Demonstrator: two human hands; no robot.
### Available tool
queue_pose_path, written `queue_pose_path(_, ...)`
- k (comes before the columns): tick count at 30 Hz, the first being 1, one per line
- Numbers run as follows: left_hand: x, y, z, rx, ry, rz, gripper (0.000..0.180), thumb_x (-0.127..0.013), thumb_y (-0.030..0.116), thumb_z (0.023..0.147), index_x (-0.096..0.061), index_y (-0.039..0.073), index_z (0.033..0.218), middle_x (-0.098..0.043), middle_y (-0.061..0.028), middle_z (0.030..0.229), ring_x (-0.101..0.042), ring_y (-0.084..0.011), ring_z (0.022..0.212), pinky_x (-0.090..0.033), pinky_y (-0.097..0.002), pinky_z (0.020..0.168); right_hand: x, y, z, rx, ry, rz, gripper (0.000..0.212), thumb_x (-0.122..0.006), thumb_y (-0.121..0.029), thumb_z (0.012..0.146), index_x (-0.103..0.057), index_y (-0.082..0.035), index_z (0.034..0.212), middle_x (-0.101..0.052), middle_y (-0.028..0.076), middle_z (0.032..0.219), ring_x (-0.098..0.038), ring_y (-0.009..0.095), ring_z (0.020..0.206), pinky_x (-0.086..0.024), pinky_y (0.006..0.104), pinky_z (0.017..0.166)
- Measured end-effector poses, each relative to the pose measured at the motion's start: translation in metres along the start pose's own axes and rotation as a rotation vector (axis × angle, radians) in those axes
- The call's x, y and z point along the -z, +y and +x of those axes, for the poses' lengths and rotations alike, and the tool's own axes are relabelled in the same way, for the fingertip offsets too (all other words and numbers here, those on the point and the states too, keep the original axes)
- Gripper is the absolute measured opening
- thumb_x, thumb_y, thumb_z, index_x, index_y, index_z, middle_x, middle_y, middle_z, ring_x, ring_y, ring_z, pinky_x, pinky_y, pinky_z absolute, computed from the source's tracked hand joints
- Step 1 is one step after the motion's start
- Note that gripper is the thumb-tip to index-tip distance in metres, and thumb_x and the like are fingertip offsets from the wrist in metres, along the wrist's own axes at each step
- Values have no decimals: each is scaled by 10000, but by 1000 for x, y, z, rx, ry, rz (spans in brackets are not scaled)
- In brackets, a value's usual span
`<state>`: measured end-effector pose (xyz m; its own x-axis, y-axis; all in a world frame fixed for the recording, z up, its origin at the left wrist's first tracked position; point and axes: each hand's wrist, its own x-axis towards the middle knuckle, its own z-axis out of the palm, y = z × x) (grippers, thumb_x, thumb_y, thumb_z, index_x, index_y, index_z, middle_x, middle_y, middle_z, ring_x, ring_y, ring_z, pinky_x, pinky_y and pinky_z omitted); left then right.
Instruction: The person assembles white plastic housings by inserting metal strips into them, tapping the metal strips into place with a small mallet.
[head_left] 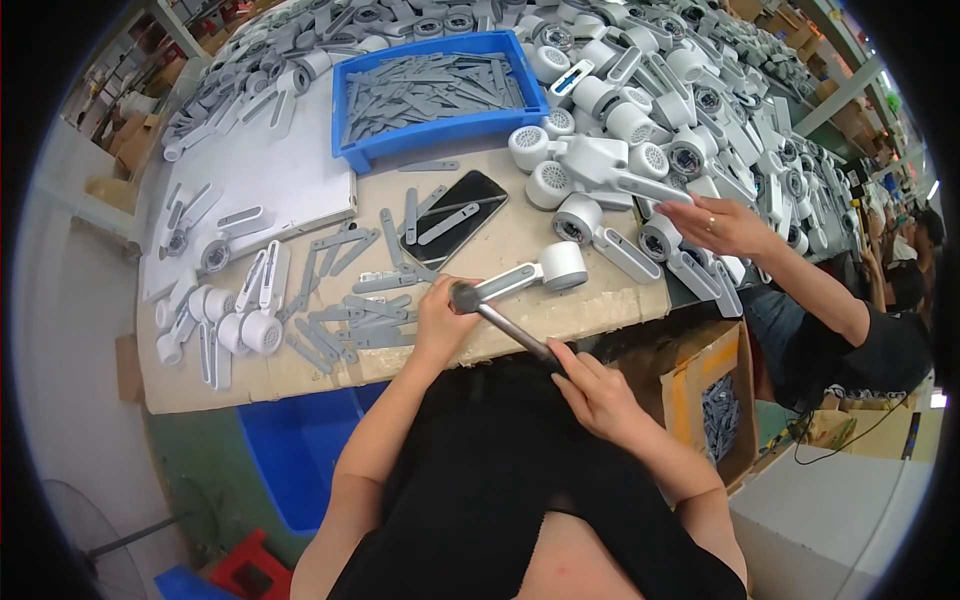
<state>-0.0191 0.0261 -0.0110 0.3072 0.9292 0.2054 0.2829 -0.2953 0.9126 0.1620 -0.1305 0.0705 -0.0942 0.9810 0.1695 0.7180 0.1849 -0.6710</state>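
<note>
My right hand [598, 390] is closed around the handle of a hammer [515, 332]. Its round dark head lies over the fingers of my left hand [442, 318], beside the handle end of a white and grey hair dryer housing [512, 284]. My left hand grips that handle end; the hammer head partly hides the fingers. The housing lies near the table's front edge, its round barrel to the right. Just left of my left hand, grey strips [375, 310] are scattered on the board.
A blue bin [345, 150] of grey strips stands behind a black phone [455, 220]. White housings [630, 125] are heaped at back right, and several lie at left [262, 330]. A co-worker's hand [720, 228] reaches in from the right. Below stands a cardboard box [690, 390].
</note>
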Motion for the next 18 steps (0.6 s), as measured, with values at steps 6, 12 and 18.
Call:
queue_pose_path(6, 3, -3, -9, -88, 13, -9, 261, -785, 57, 662, -665, 36, 893, -573, -52, 782, -546, -147, 654, -429, -257, 563, -10, 6, -15, -34, -56, -31, 490, -574, -113, 867, -430, -107, 1336, -521, 151, 793, -572, 360, 655, -473, 433, 566)
queue_pose_path(12, 4, 1, -4, 43, -33, 29, 269, -789, 75, 661, -676, 47, 903, -536, -16, 767, -457, -90, 602, -387, -220, 532, 7, 28, -21, -154, 69, -76, 474, -569, -97, 871, -444, -98, 1328, -550, 147, 807, -564, 366, 658, -463, 414, 563)
queue_pose_path(18, 1, -6, 2, 46, -45, -9, 275, -788, 50, 655, -673, 45, 904, -543, -19, 769, -458, -99, 618, -383, -227, 553, -14, 19, -14, -40, 42, -15, 487, -586, -94, 853, -447, -89, 1319, -516, 142, 782, -566, 350, 661, -471, 423, 572)
